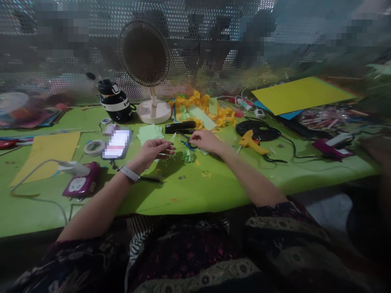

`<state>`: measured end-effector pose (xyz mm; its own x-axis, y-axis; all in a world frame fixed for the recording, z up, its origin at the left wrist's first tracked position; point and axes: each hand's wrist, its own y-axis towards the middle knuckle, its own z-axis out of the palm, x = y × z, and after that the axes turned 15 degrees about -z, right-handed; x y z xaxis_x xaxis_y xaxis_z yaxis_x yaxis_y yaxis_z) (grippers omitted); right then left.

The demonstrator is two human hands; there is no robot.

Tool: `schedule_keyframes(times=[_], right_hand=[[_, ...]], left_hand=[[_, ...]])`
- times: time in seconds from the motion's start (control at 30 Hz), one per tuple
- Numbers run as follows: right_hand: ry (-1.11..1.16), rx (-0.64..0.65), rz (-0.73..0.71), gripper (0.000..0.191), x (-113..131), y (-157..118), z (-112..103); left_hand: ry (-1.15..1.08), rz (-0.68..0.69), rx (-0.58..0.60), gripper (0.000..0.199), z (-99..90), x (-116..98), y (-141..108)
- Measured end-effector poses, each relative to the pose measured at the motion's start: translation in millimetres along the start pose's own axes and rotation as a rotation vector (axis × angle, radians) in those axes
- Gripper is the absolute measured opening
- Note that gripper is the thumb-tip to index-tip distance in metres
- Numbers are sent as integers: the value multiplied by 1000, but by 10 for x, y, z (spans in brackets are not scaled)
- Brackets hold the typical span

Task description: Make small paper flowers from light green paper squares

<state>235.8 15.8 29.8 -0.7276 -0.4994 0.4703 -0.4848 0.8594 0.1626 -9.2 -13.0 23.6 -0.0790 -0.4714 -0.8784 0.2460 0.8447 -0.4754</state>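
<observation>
My left hand (155, 150), with a watch on its wrist, pinches a thin pale green strip of paper (173, 138). Fingers of my right hand (206, 140) are closed on a pair of scissors (185, 137), whose dark blades point left toward that strip. Below and between the hands lies a pale green paper flower (187, 156). Just behind them is a black stapler (180, 127). A stack of light green paper pieces (151, 133) sits behind my left hand. How the scissors' handles are gripped is partly hidden.
Yellow paper flowers (198, 101) are heaped at the back. To the right lie a yellow glue gun (252, 142) and a black cable reel (255, 129). A phone (117, 144), tape roll (93, 147), purple power strip (82, 182), bottle (116, 108) and fan (153, 112) stand left.
</observation>
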Motion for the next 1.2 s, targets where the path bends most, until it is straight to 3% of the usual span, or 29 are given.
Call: schedule_keyframes(times=[0.13, 0.3, 0.5, 0.77, 0.87, 0.97, 1.07, 1.2], right_hand=[[-185, 101, -11, 21, -20, 94, 201], [-251, 39, -64, 15, -94, 117, 347], [-131, -36, -54, 10, -167, 133, 359], [-164, -67, -13, 9, -139, 114, 296], [-70, -198, 0, 9, -130, 74, 202], [236, -339, -3, 10, -69, -8, 124], [508, -333, -104, 15, 74, -111, 127], [552, -237, -196, 14, 246, -185, 235]], left_hand=[[3, 0, 5, 13, -24, 24, 35], [-4, 2, 31, 14, -48, 47, 71], [-42, 15, 54, 12, -49, 58, 81], [-105, 10, 53, 12, -50, 81, 128], [-189, 16, 42, 11, -47, 77, 145], [-283, 30, 49, 8, -51, 73, 151], [-301, 53, 78, 8, -59, 74, 138], [-289, 73, 115, 7, -47, 77, 113]])
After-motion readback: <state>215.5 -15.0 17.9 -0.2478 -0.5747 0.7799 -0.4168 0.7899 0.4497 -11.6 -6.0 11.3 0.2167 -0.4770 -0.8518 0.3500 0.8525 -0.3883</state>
